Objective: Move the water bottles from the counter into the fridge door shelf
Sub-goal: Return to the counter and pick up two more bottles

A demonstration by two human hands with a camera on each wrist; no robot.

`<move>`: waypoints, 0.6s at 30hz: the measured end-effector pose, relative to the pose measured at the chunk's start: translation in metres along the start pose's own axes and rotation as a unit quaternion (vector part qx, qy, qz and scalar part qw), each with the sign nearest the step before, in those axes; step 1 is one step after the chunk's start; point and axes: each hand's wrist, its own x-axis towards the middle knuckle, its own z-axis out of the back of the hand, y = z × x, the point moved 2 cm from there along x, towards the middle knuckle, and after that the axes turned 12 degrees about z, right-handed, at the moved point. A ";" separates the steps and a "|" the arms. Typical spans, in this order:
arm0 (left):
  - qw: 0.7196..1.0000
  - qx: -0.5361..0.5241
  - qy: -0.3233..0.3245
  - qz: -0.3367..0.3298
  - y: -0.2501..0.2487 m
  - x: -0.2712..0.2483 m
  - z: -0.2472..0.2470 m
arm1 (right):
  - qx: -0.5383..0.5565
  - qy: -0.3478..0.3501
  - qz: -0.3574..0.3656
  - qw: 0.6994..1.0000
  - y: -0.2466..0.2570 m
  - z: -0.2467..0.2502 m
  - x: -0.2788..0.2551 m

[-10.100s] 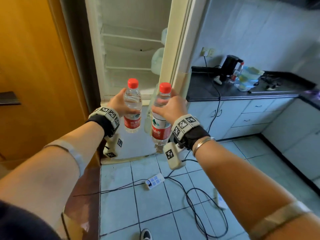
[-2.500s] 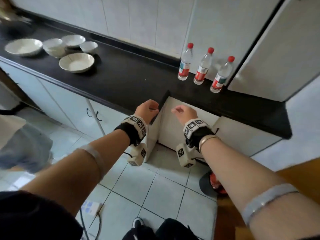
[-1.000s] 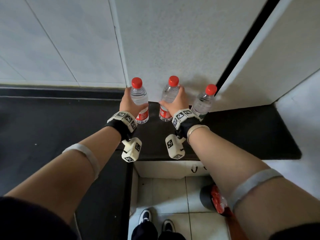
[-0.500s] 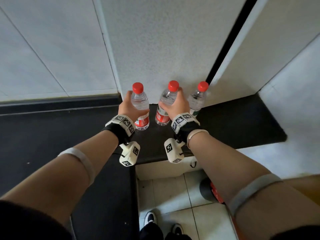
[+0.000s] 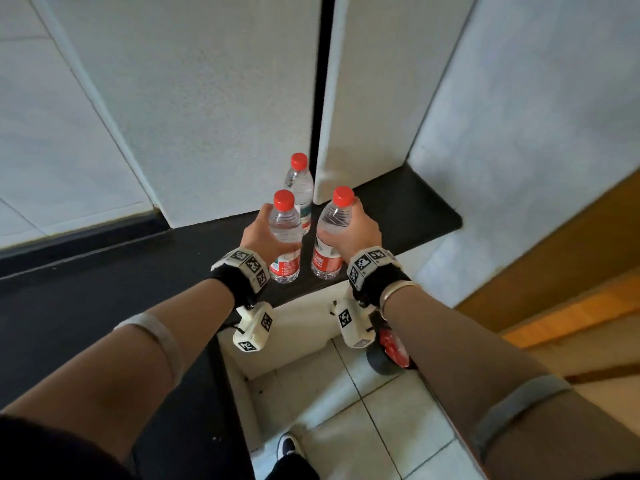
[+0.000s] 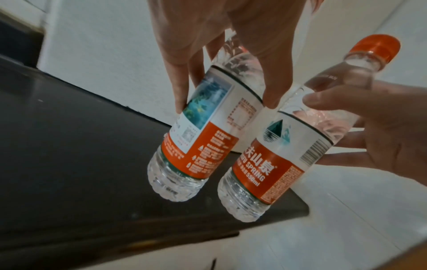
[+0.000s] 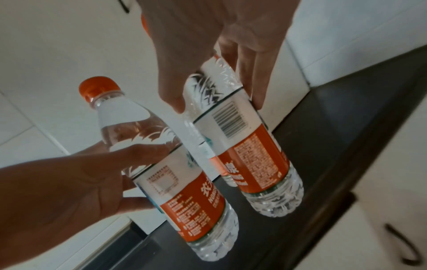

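Three clear water bottles with red caps and red-and-white labels are in view. My left hand (image 5: 266,235) grips one bottle (image 5: 284,223) around its upper body. My right hand (image 5: 356,230) grips a second bottle (image 5: 333,220) the same way. Both bottles are held upright, side by side, just above the front edge of the black counter (image 5: 104,289). The left wrist view shows the left-hand bottle (image 6: 208,138) and the right-hand bottle (image 6: 277,155) clear of the counter top. The third bottle (image 5: 300,183) stands alone on the counter against the white wall behind them.
A white tiled wall and white panels (image 5: 363,98) rise behind the counter. A wooden surface (image 5: 554,271) lies to the right. White cabinets with a dark handle (image 7: 404,246) sit below the counter. A red and black object (image 5: 391,351) and my shoe (image 5: 287,448) are on the tiled floor.
Both hands have lifted their bottles off the counter and drawn them back toward me. The third bottle stays by the wall. The head view has swung right.
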 end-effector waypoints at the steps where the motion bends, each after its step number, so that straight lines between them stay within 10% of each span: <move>1: 1.000 0.004 0.012 -0.004 -0.006 -0.005 -0.012 | -0.001 -0.011 -0.011 1.000 -0.009 0.013 -0.008; 18: 0.947 0.117 0.235 -0.184 -0.087 -0.194 -0.265 | -0.055 -0.201 -0.186 0.960 -0.151 0.245 -0.233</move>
